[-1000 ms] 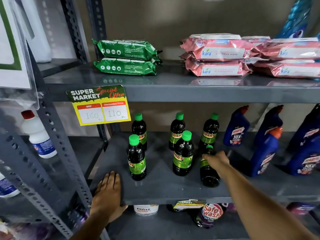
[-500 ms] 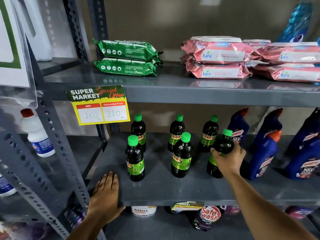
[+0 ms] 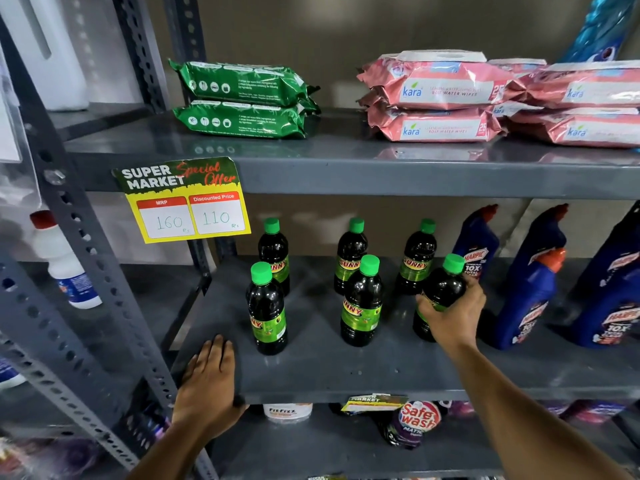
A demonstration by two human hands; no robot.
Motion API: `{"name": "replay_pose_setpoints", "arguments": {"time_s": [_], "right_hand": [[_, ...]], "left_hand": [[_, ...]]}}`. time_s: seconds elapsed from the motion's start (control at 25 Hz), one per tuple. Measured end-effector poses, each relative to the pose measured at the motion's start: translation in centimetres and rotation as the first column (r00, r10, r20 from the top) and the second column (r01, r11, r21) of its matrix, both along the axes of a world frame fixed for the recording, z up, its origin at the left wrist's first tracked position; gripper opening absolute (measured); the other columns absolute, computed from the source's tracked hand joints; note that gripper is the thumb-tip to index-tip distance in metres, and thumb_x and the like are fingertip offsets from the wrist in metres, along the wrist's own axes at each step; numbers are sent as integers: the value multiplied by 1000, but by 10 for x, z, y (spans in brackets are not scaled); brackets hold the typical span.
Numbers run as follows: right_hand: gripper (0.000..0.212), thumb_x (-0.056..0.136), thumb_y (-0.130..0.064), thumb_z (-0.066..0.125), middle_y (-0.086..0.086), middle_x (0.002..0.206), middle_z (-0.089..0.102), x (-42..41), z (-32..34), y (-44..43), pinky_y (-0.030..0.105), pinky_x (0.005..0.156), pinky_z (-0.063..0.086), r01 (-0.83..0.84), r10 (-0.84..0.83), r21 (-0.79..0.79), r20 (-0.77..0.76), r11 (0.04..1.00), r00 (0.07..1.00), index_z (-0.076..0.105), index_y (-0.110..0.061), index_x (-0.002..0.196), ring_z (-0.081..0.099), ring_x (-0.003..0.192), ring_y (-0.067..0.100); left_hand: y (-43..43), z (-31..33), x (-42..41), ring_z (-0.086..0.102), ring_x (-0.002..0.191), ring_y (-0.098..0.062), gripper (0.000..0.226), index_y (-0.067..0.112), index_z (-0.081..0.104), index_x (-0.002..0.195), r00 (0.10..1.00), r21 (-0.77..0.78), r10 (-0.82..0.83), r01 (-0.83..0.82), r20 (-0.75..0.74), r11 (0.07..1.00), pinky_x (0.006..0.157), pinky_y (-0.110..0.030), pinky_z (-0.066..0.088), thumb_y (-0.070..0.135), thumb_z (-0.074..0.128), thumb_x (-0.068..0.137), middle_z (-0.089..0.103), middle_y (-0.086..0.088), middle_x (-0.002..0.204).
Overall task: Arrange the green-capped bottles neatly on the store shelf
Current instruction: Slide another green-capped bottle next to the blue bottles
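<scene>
Several dark bottles with green caps stand on the grey middle shelf (image 3: 346, 372) in two rows. The back row has three: left (image 3: 275, 258), middle (image 3: 349, 259) and right (image 3: 417, 263). In front stand a left bottle (image 3: 266, 310) and a middle bottle (image 3: 362, 303). My right hand (image 3: 453, 313) is wrapped around the front right bottle (image 3: 445, 289), which stands upright but leans slightly, its base hidden by my hand. My left hand (image 3: 207, 382) lies flat on the shelf's front left corner, holding no bottle.
Blue Harpic bottles (image 3: 530, 303) crowd the shelf just right of the held bottle. A yellow price tag (image 3: 183, 202) hangs from the upper shelf edge. Green packs (image 3: 242, 102) and pink wipes packs (image 3: 436, 98) lie above. A slanted perforated steel post (image 3: 86, 258) stands at left.
My right hand lifted a bottle that lay tipped toward me, stood it upright, and shifted it right into line with the front row. My left hand stayed on the shelf corner.
</scene>
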State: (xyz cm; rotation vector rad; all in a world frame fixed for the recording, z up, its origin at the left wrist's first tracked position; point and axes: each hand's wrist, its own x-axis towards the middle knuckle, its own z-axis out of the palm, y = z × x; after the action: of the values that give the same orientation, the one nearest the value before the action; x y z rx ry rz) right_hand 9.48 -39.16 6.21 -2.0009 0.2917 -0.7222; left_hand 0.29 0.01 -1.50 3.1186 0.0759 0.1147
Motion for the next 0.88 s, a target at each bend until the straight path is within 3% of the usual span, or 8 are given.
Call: {"name": "replay_pose_setpoints", "arguments": {"time_s": [0.16,0.32,0.52,0.68,0.76,0.88], "right_hand": [[105,58,-28,92,17,133,34,-6,12,2,38,107,35,59,-62,43,74,997,995,30,-6,140,33,126,29],[100,59,-35,91,17,130,36,-4,28,2,41,103,40,102,-95,-65,113,993,989,34,-9,138,37,121,30],[81,63,-47,85,19,127,45,2,44,-5,48,98,41,120,-117,-198,29,973,993,51,-14,128,40,122,37],[68,67,-54,80,14,118,56,5,53,-12,42,85,48,87,-92,-258,-8,962,996,58,-15,118,52,110,32],[53,72,-49,78,12,111,61,7,58,-16,32,76,44,72,-77,-270,-9,960,997,63,-16,111,56,103,28],[38,77,-31,76,10,107,69,4,67,-22,26,75,43,25,-36,-220,-47,975,998,70,-16,112,64,95,25]], "left_hand": [[-1,0,1,1,145,-29,110,8,0,148,1000,14,6,-5,-12,1000,118,-41,9,60,59,72,0,-14,159],[1,0,0,-2,145,-28,112,8,-3,148,1000,4,0,0,-18,1000,119,-42,8,61,58,72,-2,-14,159],[1,0,-2,-1,145,-28,111,9,-1,148,1000,-18,-13,13,0,1000,119,-42,8,61,59,72,0,-13,159],[0,0,-2,-2,145,-28,110,9,-2,148,1000,-12,-10,10,4,1000,119,-42,6,62,57,73,-1,-13,159],[0,0,-2,-1,145,-28,111,8,-1,148,1000,-3,-11,11,6,1000,118,-42,6,63,58,73,-1,-13,159],[3,-3,-2,3,145,-29,110,7,2,149,1000,-4,-18,18,18,1000,119,-43,9,63,58,72,3,-14,159]]}}
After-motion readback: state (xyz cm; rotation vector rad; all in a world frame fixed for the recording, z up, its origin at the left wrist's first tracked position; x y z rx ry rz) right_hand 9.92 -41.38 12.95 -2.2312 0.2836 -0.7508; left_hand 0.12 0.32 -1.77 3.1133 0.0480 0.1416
